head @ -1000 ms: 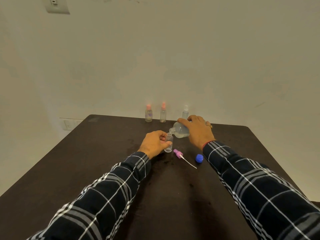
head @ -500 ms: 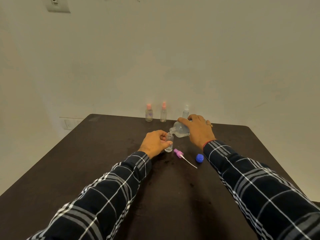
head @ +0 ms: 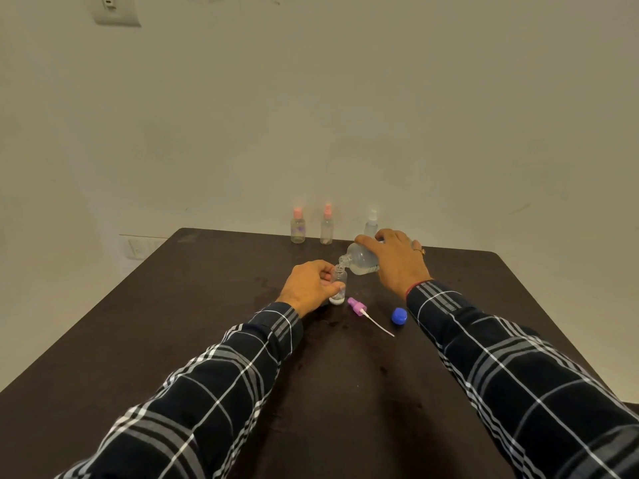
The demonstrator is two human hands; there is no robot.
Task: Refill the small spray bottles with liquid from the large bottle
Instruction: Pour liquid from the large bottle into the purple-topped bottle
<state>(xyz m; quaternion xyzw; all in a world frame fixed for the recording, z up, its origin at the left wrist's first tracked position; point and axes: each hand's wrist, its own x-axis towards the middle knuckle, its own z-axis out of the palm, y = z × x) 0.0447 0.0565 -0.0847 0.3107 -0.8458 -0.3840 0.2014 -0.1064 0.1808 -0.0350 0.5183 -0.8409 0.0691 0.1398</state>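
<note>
Presently, a small open spray bottle (head: 338,286) is held upright on the dark table (head: 166,326) by the left hand (head: 309,284), whose fingers and thumb are curled round its clear body. A little pale liquid is seen at its bottom. Just above and to the right of that bottle, the large bottle (head: 361,262) is gripped from above by the right hand (head: 397,262), with the fingers wrapped over its rounded body. It is tipped nearly flat, with its uncapped neck lowered to the small bottle's mouth; whether the rims touch cannot be told. Both forearms, in dark checked sleeves (head: 214,392), are stretched forward and converge on the small bottle. Just beside that bottle, to its near right, a pink spray head (head: 357,307) with a white dip tube is laid flat, and further right a blue cap (head: 399,316) is set. Well beyond the bottle, at the far edge, a pink-topped bottle (head: 298,227), a second pink-topped bottle (head: 326,225) and a white-topped bottle (head: 371,223) are stood.
</note>
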